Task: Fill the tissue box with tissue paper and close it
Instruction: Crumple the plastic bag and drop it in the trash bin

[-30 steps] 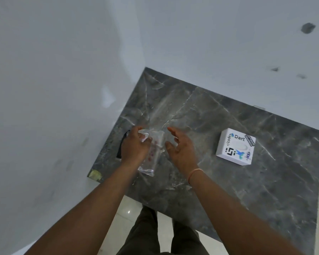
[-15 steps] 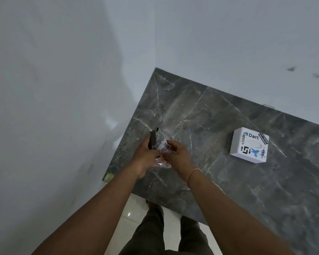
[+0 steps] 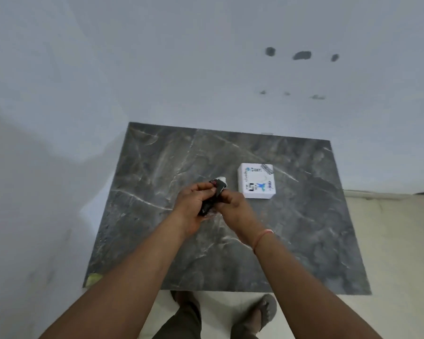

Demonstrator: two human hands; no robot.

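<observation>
Above the middle of the dark marble table (image 3: 157, 241), both my hands are closed together around a small tissue pack (image 3: 209, 203). It looks dark and wrapped in crinkled clear plastic, and a white end (image 3: 222, 179) pokes out above my fingers. My left hand (image 3: 190, 207) cups it from the left, while my right hand (image 3: 236, 207) pinches it from the right. The white square tissue box (image 3: 256, 181), covered in stickers, lies flat and closed on the table just right of my hands, and neither hand touches it.
The table stands in a corner, with pale walls (image 3: 59, 118) behind it and on its left. A yellowish scrap (image 3: 93, 278) sits at the front left corner. My feet (image 3: 262, 311) are on the light floor at the front edge.
My hands have closed together on the pack and lifted it from the table's left part toward the middle, nearer the box. The view has swung to face the table squarely.
</observation>
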